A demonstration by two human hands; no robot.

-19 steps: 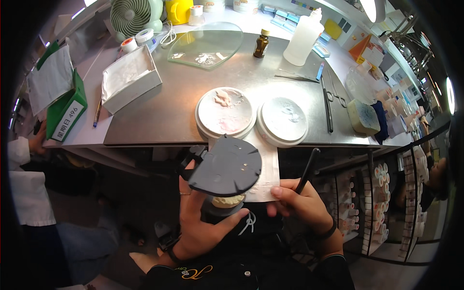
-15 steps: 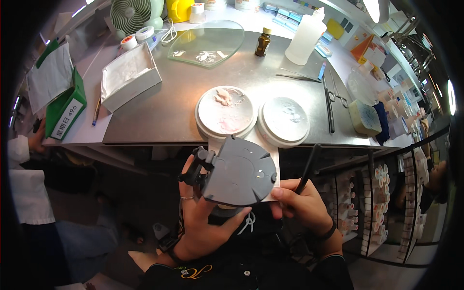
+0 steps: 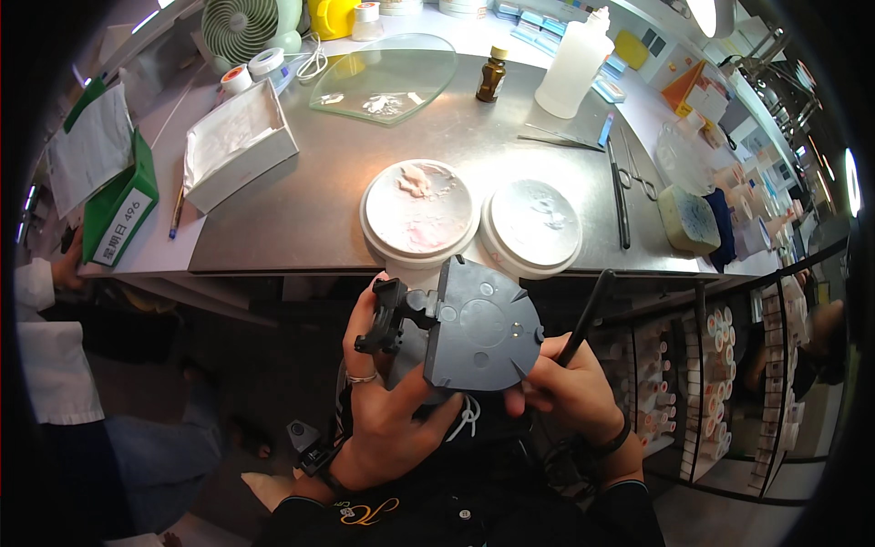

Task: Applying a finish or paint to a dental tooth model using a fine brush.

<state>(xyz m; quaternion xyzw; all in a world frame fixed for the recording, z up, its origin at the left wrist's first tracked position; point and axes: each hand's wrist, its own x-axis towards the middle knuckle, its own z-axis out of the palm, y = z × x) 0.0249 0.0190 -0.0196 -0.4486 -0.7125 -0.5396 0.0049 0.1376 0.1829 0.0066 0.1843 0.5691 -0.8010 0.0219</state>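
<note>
A grey plastic dental articulator (image 3: pixel 488 333) is held up in front of the bench, its flat rounded plate facing me and its black hinge (image 3: pixel 387 314) at the left. My left hand (image 3: pixel 387 410) is closed round it from the left and below, thumb and fingers gripping under the plate. My right hand (image 3: pixel 570 387) holds a slim tool with a black handle (image 3: pixel 588 314) like a pen, its fingers close to the plate's right edge. The tool's tip is hidden. Just beyond stand two round white dishes, one with pinkish paste (image 3: pixel 422 210), one with pale residue (image 3: pixel 536 226).
On the metal bench top (image 3: pixel 301 228) are a white box (image 3: pixel 241 150), a glass slab (image 3: pixel 387 82), a brown bottle (image 3: pixel 492 75), a white squeeze bottle (image 3: pixel 572 68), tweezers, scissors and a sponge (image 3: pixel 690 219). Another person's sleeve (image 3: pixel 36 283) shows at the left, beside a green file holder (image 3: pixel 123 196).
The articulator has shifted right and turned, so its hinge shows more. My left hand has moved right with it; my right hand has moved slightly right. The white sheet behind it is now mostly hidden.
</note>
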